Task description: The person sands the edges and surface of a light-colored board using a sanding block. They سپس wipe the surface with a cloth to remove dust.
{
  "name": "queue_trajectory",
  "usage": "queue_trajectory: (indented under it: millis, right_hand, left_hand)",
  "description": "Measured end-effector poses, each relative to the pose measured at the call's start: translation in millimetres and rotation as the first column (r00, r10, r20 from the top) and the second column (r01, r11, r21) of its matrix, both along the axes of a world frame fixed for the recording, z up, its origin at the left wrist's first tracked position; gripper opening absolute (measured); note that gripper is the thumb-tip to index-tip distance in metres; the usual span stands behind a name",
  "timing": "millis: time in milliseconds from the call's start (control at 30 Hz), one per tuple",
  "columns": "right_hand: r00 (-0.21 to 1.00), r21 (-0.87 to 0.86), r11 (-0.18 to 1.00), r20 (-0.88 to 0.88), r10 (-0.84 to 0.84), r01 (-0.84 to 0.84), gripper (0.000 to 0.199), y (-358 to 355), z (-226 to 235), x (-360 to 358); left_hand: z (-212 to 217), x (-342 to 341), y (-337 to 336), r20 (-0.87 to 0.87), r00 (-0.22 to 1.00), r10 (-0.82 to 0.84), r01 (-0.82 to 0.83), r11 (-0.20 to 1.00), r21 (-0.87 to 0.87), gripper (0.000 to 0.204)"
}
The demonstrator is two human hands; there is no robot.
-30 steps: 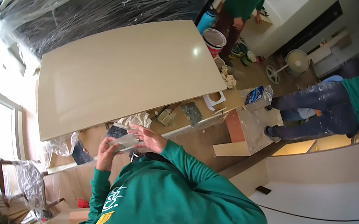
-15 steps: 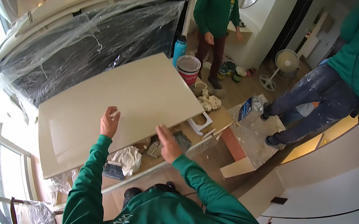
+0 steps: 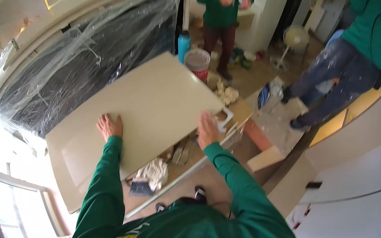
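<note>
Leftmost, beyond the left grip, stood a dark sheet wrapped in clear plastic film (image 3: 103, 63), well apart from the fingers. The left grip (image 3: 110, 126) rested palm down on the cream panel (image 3: 163, 99), its fingers spread and released, holding nothing. Its arm came up from the lower edge almost straight, the forearm pointing away from the body.

The panel lay flat under that grip on the counter (image 3: 241, 112), its long axis slanting from the near left of the left grip to the far right of it. Most of its face was right of this grip, which sat near the midline and was the closer of the two to the panel's middle.

Between the grips, on the near side, a dark flat block (image 3: 141, 189) and crumpled white sheeting (image 3: 154, 173) lay past the panel's edge. Between them on the far side stood a blue bottle (image 3: 183, 46) and a red-and-white bucket (image 3: 197, 64).

The right grip (image 3: 208, 130) was at the panel's near edge, close to the right corner, so the panel extended left from it. Whether it pinched that edge or only met it could not be told. Its elbow bent out rightward, the forearm angling inward. Just beside it, to the right, lay a white bracket (image 3: 226, 119).
</note>
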State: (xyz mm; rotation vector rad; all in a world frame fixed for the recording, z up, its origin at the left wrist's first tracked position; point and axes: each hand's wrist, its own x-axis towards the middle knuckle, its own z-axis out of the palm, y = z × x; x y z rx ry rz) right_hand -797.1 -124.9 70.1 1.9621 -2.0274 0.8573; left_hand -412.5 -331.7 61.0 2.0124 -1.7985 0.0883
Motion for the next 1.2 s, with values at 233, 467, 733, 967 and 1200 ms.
queue_trajectory:
  millis: [233, 467, 733, 967, 1200]
  right_hand:
    - [0.986, 0.122, 0.983, -0.072, 0.150, -0.140, 0.071, 8.4, -23.1, 27.5]
    - [0.968, 0.106, 0.964, -0.036, 0.247, -0.242, 0.067, 22.4, -28.3, 46.2]
    - [0.979, 0.172, 0.966, -0.109, -0.174, 0.191, 0.075, -11.6, -12.7, -43.3]
    - [0.973, 0.222, 0.956, -0.173, -0.155, 0.192, 0.073, -10.2, 5.4, -56.8]
    - [0.993, 0.200, 0.976, -0.094, -0.070, 0.087, 0.079, -1.8, -10.8, -36.8]
  left_hand:
    - [11.5, -3.6, 7.6, -0.039, 0.999, -0.009, 0.008, 0.999, -0.032, 0.070]
    - [7.8, -7.7, 3.6, -0.011, 1.000, 0.017, -0.017, 0.999, -0.031, 0.070]
    - [4.7, -8.8, -1.9, 0.008, 1.000, 0.004, -0.004, 0.999, -0.034, 0.069]
    - [3.3, -1.6, 0.3, 0.034, 0.999, 0.020, -0.019, 0.999, -0.033, 0.070]
    - [1.5, -1.2, 0.2, 0.003, 1.000, 0.007, -0.007, 1.000, -0.026, 0.070]
